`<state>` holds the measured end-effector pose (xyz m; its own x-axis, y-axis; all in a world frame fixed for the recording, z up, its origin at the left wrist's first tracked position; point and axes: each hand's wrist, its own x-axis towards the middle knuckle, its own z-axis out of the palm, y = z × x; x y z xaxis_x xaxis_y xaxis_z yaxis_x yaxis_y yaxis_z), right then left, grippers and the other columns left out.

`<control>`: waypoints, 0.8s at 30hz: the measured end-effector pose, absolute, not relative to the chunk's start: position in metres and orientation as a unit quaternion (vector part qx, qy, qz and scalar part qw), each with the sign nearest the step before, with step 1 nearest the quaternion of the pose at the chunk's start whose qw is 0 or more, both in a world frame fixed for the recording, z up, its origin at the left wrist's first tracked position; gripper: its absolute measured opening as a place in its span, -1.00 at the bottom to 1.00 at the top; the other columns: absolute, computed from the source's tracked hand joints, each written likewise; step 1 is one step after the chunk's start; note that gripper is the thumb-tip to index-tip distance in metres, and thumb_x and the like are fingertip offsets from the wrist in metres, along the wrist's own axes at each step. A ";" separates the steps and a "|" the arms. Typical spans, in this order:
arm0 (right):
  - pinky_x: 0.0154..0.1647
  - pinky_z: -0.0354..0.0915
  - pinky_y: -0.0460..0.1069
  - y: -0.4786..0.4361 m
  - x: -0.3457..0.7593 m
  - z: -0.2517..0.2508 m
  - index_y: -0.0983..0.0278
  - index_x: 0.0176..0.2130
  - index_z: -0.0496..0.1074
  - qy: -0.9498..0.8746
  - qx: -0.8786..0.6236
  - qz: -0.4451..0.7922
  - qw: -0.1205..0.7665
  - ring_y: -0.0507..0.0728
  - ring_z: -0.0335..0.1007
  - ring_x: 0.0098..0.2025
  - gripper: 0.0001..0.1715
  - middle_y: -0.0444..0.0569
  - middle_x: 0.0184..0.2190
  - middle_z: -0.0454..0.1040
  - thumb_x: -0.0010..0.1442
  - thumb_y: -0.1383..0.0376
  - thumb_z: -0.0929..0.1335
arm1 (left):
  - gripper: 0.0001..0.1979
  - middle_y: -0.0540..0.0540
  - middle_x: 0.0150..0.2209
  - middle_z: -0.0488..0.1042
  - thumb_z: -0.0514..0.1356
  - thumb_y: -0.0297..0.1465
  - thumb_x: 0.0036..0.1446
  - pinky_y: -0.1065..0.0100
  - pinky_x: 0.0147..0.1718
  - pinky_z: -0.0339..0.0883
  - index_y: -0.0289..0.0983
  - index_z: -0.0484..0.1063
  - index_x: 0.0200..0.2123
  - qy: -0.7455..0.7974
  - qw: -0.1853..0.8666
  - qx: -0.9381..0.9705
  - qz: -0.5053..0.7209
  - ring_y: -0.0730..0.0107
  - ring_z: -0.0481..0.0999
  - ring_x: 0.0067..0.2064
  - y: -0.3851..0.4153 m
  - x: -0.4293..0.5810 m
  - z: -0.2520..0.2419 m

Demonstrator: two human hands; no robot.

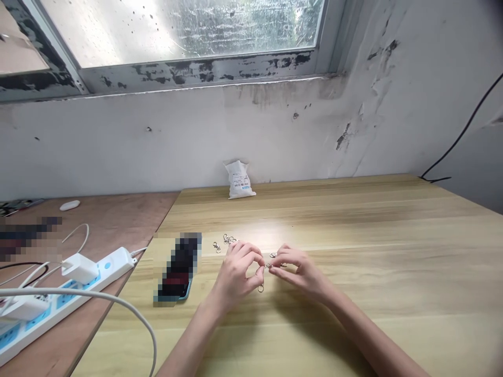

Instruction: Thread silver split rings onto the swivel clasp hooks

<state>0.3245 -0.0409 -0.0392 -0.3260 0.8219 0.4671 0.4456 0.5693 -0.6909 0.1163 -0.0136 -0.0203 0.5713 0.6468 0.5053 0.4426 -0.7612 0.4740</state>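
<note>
**Pinch Hold on Metal Ring and Clasp**

Left hand: fingers pinched narrow on a metal ring, which hangs below them. Right hand: fingers pinched narrow on a lobster clasp. Further clasps lie beyond the fingers on the wooden table.

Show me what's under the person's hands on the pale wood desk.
Beneath the left hand and right hand, the pale wood desk shows at the edges, with a small metal ring just below the left fingers. The palms cover the surface directly underneath, so anything there cannot be seen.
</note>
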 end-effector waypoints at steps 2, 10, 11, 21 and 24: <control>-0.33 0.28 0.02 -0.040 0.331 -0.038 0.19 -0.25 0.55 -0.810 -0.396 0.125 0.414 0.13 0.29 -0.36 -0.80 -0.06 -0.51 0.49 0.32 0.22 0.32 | -0.90 0.01 -0.29 0.51 0.17 -0.52 0.13 0.21 -0.06 0.18 -0.21 0.37 -0.37 0.325 0.186 0.873 0.312 0.31 0.42 -0.16 -0.013 0.116 -0.022; -0.39 0.22 0.01 -0.062 0.303 -0.035 0.23 -0.10 0.49 -0.891 -0.343 -0.031 0.294 0.12 0.27 -0.38 -0.66 0.00 -0.37 0.54 0.37 0.44 0.18 | -0.90 -0.01 -0.24 0.49 0.17 -0.53 0.15 0.19 -0.06 0.23 -0.21 0.37 -0.36 0.358 0.236 0.877 0.216 0.27 0.40 -0.11 -0.012 0.111 -0.028; -0.40 0.22 0.01 -0.063 0.299 -0.036 0.23 -0.11 0.49 -0.896 -0.335 -0.028 0.290 0.11 0.27 -0.39 -0.64 0.00 -0.36 0.54 0.37 0.45 0.16 | -0.90 -0.01 -0.23 0.49 0.17 -0.53 0.15 0.19 -0.05 0.23 -0.21 0.37 -0.36 0.354 0.228 0.883 0.206 0.26 0.40 -0.11 -0.012 0.110 -0.028; -0.43 0.22 -0.04 -0.027 0.356 -0.059 0.27 -0.12 0.52 -0.764 -0.555 0.065 0.321 0.07 0.36 -0.46 -0.64 0.01 -0.35 0.50 0.38 0.21 0.19 | -0.84 -0.05 -0.32 0.50 0.13 -0.58 0.12 0.31 -0.27 0.31 -0.25 0.45 -0.40 0.338 0.111 0.926 0.123 0.30 0.45 -0.23 -0.007 0.107 -0.027; -0.42 0.24 -0.04 -0.024 0.361 -0.062 0.23 -0.14 0.53 -0.757 -0.579 0.098 0.287 0.07 0.37 -0.44 -0.60 0.01 -0.30 0.49 0.37 0.13 0.19 | -0.82 -0.06 -0.31 0.50 0.10 -0.58 0.14 0.34 -0.29 0.31 -0.25 0.45 -0.40 0.344 0.099 0.928 0.103 0.32 0.46 -0.25 -0.010 0.110 -0.025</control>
